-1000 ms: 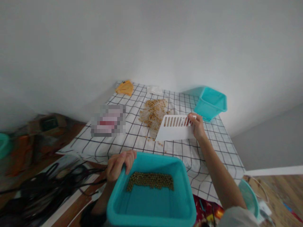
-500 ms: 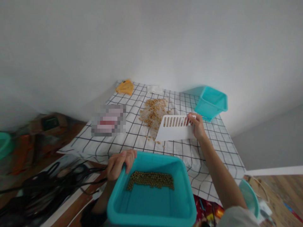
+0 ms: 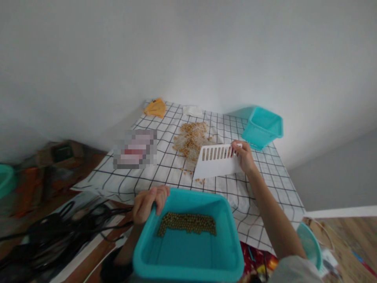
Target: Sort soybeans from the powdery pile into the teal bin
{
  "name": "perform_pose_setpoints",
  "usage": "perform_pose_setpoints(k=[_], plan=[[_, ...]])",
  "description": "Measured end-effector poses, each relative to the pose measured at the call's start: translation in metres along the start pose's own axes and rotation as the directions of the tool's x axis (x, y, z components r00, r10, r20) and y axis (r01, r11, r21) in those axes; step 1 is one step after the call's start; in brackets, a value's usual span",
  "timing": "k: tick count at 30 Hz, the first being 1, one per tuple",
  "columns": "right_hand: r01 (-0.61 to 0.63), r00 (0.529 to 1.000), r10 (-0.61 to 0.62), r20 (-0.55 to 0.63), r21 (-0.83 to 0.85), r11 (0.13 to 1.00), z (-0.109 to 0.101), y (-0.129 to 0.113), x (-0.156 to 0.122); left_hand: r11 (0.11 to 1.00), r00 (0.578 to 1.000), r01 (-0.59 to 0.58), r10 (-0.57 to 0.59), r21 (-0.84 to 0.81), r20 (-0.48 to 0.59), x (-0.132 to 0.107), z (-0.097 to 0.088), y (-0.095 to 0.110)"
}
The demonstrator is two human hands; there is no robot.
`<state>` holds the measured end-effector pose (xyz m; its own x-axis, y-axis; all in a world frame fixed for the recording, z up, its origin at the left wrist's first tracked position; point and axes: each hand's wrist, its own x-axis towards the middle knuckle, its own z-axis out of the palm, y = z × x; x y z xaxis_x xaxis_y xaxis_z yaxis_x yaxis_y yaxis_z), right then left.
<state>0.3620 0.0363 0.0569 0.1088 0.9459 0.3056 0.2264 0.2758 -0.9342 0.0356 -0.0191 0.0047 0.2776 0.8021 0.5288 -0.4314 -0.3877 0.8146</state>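
Note:
My left hand (image 3: 150, 202) grips the left rim of a teal plastic bin (image 3: 185, 257), tilted at the table's front edge. A band of round greenish-brown beans (image 3: 188, 223) lies along the bin's far side. My right hand (image 3: 243, 154) is closed on the right end of a white plastic scraper (image 3: 218, 167) with a row of slots along its top. The scraper stands on edge over the checked cloth, in front of a spread of yellow soybean-like beans (image 3: 188, 141) mixed with pale grains. A few loose yellow beans lie by its lower left corner.
Another teal bin (image 3: 263, 127) stands at the table's right rear. An orange cloth (image 3: 156, 108) and a white tissue-like piece (image 3: 192, 111) lie at the back. A blurred-out flat item (image 3: 135, 149) is on the left. Black cables (image 3: 64, 232) crowd the lower left.
The scraper has shifted slightly left and toward me, its left corner dipping. My left hand and the bin have stayed almost in place.

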Motion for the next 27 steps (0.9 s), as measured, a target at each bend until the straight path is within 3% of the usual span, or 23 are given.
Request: perform_pose_setpoints(k=[8,20,27], plan=[[-0.168,0.984,0.166,0.066,0.021,0.986,0.000,0.003,0.002,1.000,1.000,0.005,-0.005,-0.007,-0.016,-0.001,0.001,-0.001],[-0.119,0.970,0.120,0.211,-0.019,0.993,0.003,-0.005,0.002,0.996,0.997,0.074,-0.074,0.051,-0.008,-0.001,0.026,-0.003],[-0.072,0.941,0.111,0.319,-0.130,0.989,-0.003,-0.005,0.005,0.994,0.996,0.087,-0.087,0.072,-0.008,0.001,0.030,-0.003]])
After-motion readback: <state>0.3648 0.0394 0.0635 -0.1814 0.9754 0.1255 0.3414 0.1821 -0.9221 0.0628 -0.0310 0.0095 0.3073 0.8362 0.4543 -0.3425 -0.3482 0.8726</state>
